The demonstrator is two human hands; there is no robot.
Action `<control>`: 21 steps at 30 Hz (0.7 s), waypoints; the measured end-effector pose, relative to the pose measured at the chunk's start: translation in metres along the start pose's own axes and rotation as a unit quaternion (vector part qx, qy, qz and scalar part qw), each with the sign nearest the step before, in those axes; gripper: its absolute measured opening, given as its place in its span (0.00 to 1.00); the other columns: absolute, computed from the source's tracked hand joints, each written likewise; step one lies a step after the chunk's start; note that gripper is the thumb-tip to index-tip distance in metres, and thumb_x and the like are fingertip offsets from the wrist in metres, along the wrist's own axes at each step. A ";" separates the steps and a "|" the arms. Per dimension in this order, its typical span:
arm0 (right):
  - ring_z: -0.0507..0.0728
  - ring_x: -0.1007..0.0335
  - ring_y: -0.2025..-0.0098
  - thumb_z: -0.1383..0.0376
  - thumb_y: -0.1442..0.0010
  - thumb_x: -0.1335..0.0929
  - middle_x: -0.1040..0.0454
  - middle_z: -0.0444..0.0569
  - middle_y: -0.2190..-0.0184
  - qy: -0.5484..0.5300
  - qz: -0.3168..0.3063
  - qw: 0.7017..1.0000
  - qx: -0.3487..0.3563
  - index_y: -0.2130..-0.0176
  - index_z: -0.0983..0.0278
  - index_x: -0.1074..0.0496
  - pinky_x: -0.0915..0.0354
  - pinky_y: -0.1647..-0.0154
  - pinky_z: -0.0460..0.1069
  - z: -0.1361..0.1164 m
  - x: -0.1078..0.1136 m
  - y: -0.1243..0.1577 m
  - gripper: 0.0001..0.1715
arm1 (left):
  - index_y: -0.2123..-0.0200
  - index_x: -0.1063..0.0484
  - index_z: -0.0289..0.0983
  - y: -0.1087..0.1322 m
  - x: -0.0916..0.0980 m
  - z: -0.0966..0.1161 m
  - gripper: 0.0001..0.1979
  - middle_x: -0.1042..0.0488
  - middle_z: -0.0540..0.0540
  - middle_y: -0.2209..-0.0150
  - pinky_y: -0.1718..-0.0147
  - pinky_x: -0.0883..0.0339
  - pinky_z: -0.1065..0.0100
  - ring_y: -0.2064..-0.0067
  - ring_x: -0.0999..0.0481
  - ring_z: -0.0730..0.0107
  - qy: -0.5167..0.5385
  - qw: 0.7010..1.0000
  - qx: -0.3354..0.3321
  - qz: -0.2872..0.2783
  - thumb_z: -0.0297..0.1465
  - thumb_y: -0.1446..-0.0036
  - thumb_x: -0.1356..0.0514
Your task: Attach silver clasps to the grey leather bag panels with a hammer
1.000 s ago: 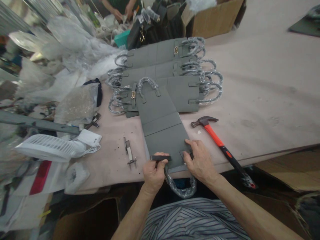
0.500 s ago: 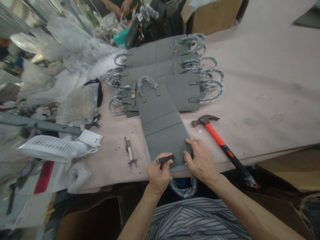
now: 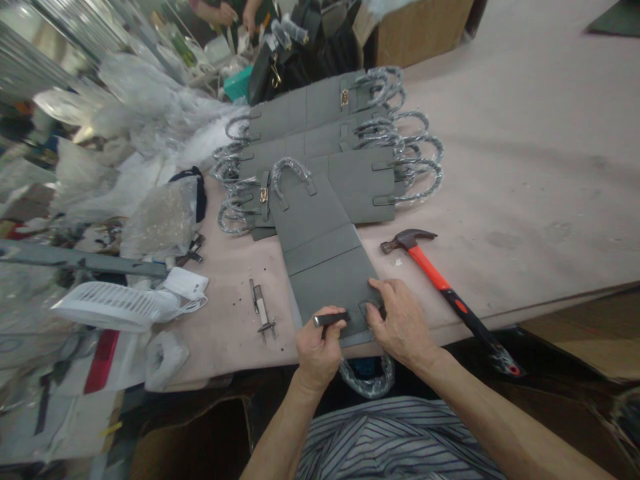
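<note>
A flat grey bag panel [image 3: 325, 257] lies on the table with its near end at the table's edge. Its plastic-wrapped handle [image 3: 367, 380] hangs over the edge towards me. My left hand [image 3: 317, 350] is closed around a short dark metal tool [image 3: 331, 319], held at the panel's near left corner. My right hand [image 3: 403, 323] presses its fingers on the panel's near right handle tab, fingers curled on the panel.
More grey panels with wrapped handles [image 3: 340, 143] are stacked behind. A hammer with an orange and black grip [image 3: 443, 290] lies right of my hands. A small metal tool [image 3: 261, 310], a white fan [image 3: 113, 305] and plastic bags [image 3: 150, 220] lie left. Another person's hands [image 3: 235, 13] work at the far edge.
My left hand has shifted slightly right with the dark tool, now tilted over the panel's corner. The right hand stays pressed on the panel.
</note>
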State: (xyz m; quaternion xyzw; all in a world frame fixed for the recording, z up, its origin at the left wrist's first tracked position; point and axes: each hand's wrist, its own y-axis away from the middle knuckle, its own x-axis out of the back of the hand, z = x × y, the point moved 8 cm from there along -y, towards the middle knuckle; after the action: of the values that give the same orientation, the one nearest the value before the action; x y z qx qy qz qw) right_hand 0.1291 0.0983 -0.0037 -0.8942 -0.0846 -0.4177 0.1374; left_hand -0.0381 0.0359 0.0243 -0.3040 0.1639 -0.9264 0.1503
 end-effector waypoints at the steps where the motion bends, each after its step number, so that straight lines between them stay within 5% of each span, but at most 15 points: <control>1: 0.65 0.33 0.55 0.63 0.36 0.36 0.31 0.57 0.57 0.001 0.001 1.000 0.001 0.45 0.67 0.33 0.34 0.56 0.58 0.000 0.000 0.000 0.22 | 0.60 0.24 0.36 -0.002 0.000 0.002 0.05 0.17 0.44 0.64 0.57 0.21 0.66 0.61 0.16 0.65 -0.004 1.000 -0.007 -0.006 0.27 0.37 0.40; 16: 0.65 0.32 0.55 0.63 0.36 0.36 0.30 0.57 0.58 0.002 -0.003 1.000 -0.008 0.44 0.66 0.33 0.34 0.56 0.57 0.002 -0.002 0.001 0.22 | 0.60 0.24 0.36 -0.001 -0.007 0.008 0.06 0.18 0.44 0.64 0.61 0.23 0.70 0.63 0.18 0.68 -0.042 0.999 -0.025 -0.004 0.26 0.36 0.42; 21: 0.64 0.30 0.52 0.59 0.36 0.35 0.29 0.56 0.55 -0.091 -0.033 0.995 0.006 0.43 0.65 0.34 0.32 0.50 0.59 0.009 0.005 0.001 0.24 | 0.62 0.25 0.36 -0.002 -0.007 0.005 0.07 0.19 0.45 0.65 0.63 0.24 0.70 0.65 0.18 0.68 -0.034 0.999 -0.007 -0.006 0.27 0.36 0.43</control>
State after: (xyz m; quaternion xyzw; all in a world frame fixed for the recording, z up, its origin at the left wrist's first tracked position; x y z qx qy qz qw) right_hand 0.1391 0.1002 -0.0058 -0.9244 -0.1292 -0.3380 0.1207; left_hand -0.0298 0.0396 0.0259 -0.3369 0.1633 -0.9154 0.1479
